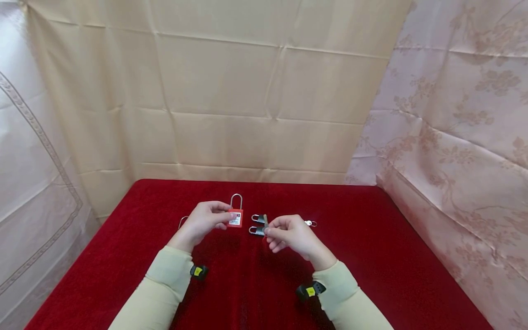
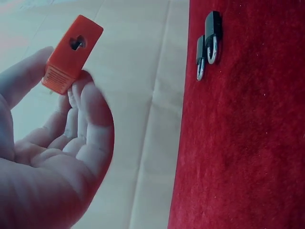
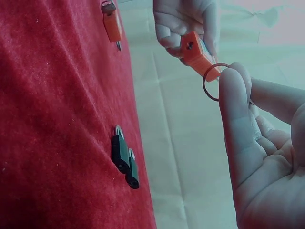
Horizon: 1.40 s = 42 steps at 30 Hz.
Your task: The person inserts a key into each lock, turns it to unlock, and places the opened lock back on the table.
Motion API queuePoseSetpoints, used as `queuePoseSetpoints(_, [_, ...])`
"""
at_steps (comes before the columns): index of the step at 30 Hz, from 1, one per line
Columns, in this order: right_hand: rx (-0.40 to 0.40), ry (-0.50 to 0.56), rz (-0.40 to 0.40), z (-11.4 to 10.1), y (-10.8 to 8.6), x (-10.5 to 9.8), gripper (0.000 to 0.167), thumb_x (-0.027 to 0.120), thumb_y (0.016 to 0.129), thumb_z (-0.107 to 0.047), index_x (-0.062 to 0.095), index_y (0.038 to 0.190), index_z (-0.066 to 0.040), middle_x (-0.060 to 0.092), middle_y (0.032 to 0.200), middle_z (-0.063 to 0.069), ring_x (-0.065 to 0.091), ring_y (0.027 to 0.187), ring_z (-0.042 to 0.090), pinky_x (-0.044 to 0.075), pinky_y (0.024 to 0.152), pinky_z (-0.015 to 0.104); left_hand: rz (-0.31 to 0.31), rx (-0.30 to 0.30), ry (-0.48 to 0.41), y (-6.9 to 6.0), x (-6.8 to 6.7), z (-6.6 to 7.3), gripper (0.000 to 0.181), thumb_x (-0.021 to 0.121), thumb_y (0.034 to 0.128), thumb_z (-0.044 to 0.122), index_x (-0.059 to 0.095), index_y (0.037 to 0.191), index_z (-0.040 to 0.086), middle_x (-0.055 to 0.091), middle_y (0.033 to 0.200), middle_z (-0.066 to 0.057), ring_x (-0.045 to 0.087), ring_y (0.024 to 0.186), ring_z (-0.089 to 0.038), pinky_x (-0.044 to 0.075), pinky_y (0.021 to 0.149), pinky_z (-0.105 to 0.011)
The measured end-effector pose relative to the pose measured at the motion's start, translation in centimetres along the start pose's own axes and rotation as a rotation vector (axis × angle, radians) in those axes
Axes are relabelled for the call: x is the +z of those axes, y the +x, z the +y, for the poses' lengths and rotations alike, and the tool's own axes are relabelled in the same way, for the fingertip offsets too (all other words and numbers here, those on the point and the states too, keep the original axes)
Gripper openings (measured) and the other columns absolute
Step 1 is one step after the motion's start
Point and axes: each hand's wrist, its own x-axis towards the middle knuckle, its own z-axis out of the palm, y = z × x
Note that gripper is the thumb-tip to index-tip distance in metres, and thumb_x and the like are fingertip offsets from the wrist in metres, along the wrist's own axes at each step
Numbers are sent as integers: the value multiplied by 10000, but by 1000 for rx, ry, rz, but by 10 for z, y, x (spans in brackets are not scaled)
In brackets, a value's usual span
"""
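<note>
My left hand (image 1: 205, 221) pinches a red padlock (image 1: 235, 218) by its body, with the long shackle upright and a white label facing me. In the left wrist view the keyhole in the underside of the red padlock (image 2: 77, 43) shows between thumb and fingers. To the right, my right hand (image 1: 294, 236) pinches a small metal piece, apart from the padlock. A thin ring (image 3: 205, 86) sticks out from the fingertips of the right hand (image 3: 257, 138); whatever else those fingers cover is hidden.
Two black padlocks (image 1: 258, 230) lie between the hands on the red cloth (image 1: 346, 256). A key with a ring (image 1: 309, 223) lies behind my right hand. Another red padlock (image 3: 112, 26) lies on the cloth; its shackle (image 1: 182, 221) shows behind my left hand.
</note>
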Motion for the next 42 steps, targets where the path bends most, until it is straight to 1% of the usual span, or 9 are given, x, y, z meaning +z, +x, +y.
queuePoseSetpoints(3, [-11, 7, -16, 0, 0, 1, 255, 692, 976, -94, 651, 1075, 137, 642, 959, 381, 699, 693, 204, 620, 679, 408, 28, 12, 17, 0, 0, 1, 356, 800, 883, 161, 702, 1173, -21, 707, 1029, -132, 655, 829, -286, 582, 737, -384])
queuePoseSetpoints(8, [-1, 44, -48, -1, -2, 7, 243, 690, 976, -86, 655, 1080, 131, 655, 965, 367, 708, 703, 212, 619, 688, 411, 59, 9, -26, 1, 1, 1, 360, 798, 889, 168, 700, 1168, -37, 713, 1009, -135, 651, 862, -301, 566, 678, -306])
queuePoseSetpoints(13, [14, 99, -126, -2, -3, 18, 235, 687, 973, -68, 656, 1082, 138, 677, 958, 343, 722, 723, 212, 618, 698, 407, 85, -3, -82, 1, -1, 2, 396, 783, 912, 178, 671, 1213, -55, 681, 1094, -178, 650, 869, -277, 586, 730, -327])
queuePoseSetpoints(16, [23, 122, -178, -1, -3, 24, 213, 687, 973, -64, 669, 1070, 125, 682, 946, 337, 727, 724, 206, 617, 702, 398, 107, -15, -95, 1, -2, 2, 437, 786, 917, 217, 656, 1241, -46, 670, 1131, -186, 654, 896, -270, 593, 783, -358])
queuePoseSetpoints(20, [43, 140, -222, 0, -4, 32, 180, 687, 975, -68, 693, 1063, 89, 667, 992, 377, 728, 719, 201, 614, 705, 383, 124, -17, -108, 1, -2, 4, 481, 793, 914, 267, 647, 1261, -33, 675, 1139, -180, 670, 927, -263, 594, 829, -382])
queuePoseSetpoints(27, [56, 137, -243, -1, -5, 37, 191, 692, 971, -74, 694, 1066, 92, 673, 1010, 373, 725, 716, 188, 615, 709, 374, 119, -2, -145, 1, 0, 3, 433, 790, 917, 217, 661, 1224, -60, 692, 1103, -185, 689, 945, -312, 601, 817, -390])
queuePoseSetpoints(31, [52, 145, -247, 0, -5, 37, 178, 685, 973, -65, 695, 1065, 87, 670, 1019, 378, 725, 718, 185, 614, 710, 369, 108, -2, -171, 0, 2, 3, 382, 775, 923, 154, 661, 1197, -87, 690, 1078, -188, 699, 882, -266, 607, 790, -388])
queuePoseSetpoints(36, [50, 156, -252, 1, -3, 38, 172, 676, 978, -58, 694, 1063, 90, 670, 1009, 379, 726, 713, 186, 615, 702, 367, 81, 30, -189, -2, 5, 4, 345, 760, 926, 116, 654, 1154, -120, 687, 1039, -186, 699, 815, -228, 611, 756, -363])
queuePoseSetpoints(42, [65, 174, -253, 2, -3, 38, 186, 673, 979, -55, 688, 1086, 98, 659, 1025, 393, 728, 719, 186, 614, 702, 356, 66, 34, -199, -5, 11, 8, 306, 774, 912, 117, 667, 1112, -89, 679, 1043, -184, 698, 851, -279, 610, 753, -354])
